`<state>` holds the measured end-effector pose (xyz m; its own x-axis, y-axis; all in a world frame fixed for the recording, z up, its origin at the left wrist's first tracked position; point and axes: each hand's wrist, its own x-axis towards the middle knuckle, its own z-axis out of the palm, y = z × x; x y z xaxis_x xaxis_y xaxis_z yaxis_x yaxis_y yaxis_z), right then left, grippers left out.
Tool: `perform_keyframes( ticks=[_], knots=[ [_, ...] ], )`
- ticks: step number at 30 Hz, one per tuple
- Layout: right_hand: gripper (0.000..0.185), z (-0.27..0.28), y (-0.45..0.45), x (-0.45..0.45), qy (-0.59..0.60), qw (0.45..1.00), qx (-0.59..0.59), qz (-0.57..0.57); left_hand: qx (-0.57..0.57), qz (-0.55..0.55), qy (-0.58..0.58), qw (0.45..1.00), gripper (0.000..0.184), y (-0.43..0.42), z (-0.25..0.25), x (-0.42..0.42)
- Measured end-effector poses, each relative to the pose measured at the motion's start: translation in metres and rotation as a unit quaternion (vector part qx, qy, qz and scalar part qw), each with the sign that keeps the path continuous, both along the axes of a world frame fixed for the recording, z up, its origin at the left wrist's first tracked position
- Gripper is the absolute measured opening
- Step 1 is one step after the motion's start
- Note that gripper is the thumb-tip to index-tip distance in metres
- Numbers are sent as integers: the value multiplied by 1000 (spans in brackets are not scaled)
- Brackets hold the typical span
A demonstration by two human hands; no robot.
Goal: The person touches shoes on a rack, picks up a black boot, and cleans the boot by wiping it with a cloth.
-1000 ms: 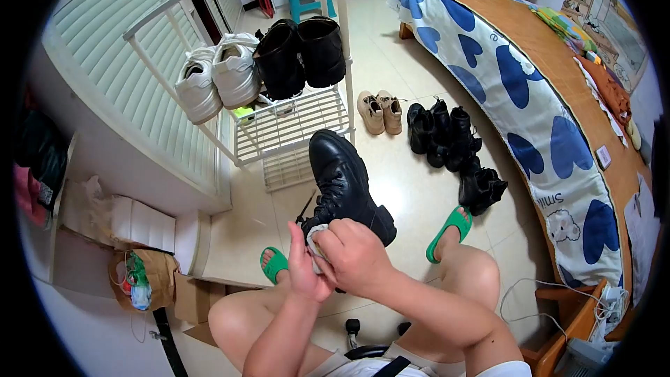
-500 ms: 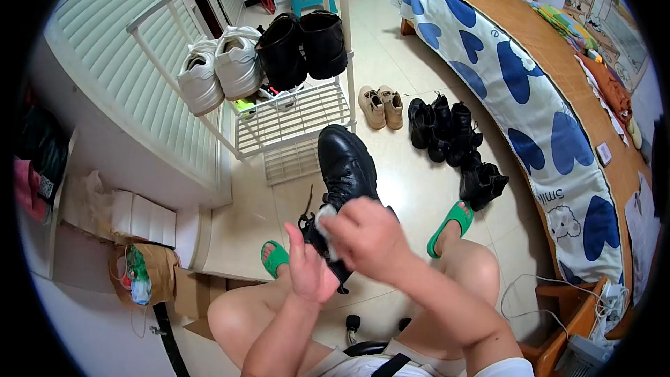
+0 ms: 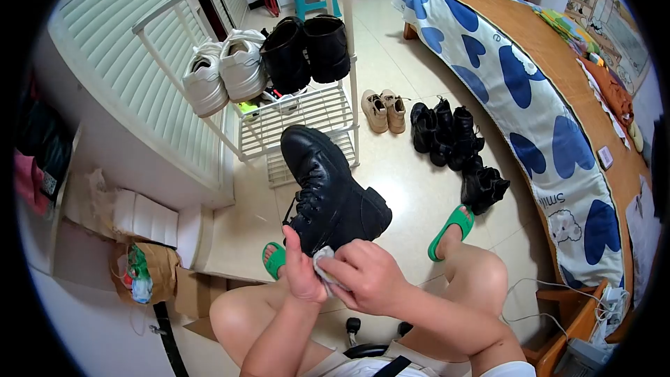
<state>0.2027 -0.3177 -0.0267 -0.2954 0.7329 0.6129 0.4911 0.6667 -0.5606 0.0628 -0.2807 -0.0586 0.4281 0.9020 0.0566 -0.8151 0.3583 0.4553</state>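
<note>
A black lace-up boot (image 3: 328, 188) is held up before me, toe pointing away to the upper left and its heel to the right. My left hand (image 3: 306, 276) has it by the ankle end, thumb raised beside the laces; the other fingers are mostly hidden. In my right hand (image 3: 370, 276) a crumpled white cloth or tissue (image 3: 325, 265) is pinched against the boot's shaft, close to my left palm.
The white rack (image 3: 293, 126) ahead carries white sneakers (image 3: 241, 66) and black boots (image 3: 328, 49). On the floor stand beige shoes (image 3: 384, 112) and several black boots (image 3: 447, 132). A bed (image 3: 516, 84) runs along the right; a paper bag (image 3: 160, 272) sits left.
The boot has swung over, its toe moving left and its heel and side now showing more. My right hand has come lower with the white cloth, nearer the shaft.
</note>
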Motion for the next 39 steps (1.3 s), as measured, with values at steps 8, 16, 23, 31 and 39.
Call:
perform_keyframes(
  ticks=[8,16,23,31,39],
  knots=[
    [36,2,38,43,-25,981,-1,-192,5,29,80,996,69,-11,17,15],
    [40,2,14,19,-58,996,25,-68,-9,71,43,996,59,-7,4,9],
    [36,4,28,33,-38,986,13,-164,-1,46,45,998,58,-9,9,12],
    [33,1,27,27,-66,991,49,-110,-51,58,62,995,53,-6,5,9],
    [22,6,28,41,-14,984,17,-174,-44,101,128,986,59,-7,11,9]
  ],
)
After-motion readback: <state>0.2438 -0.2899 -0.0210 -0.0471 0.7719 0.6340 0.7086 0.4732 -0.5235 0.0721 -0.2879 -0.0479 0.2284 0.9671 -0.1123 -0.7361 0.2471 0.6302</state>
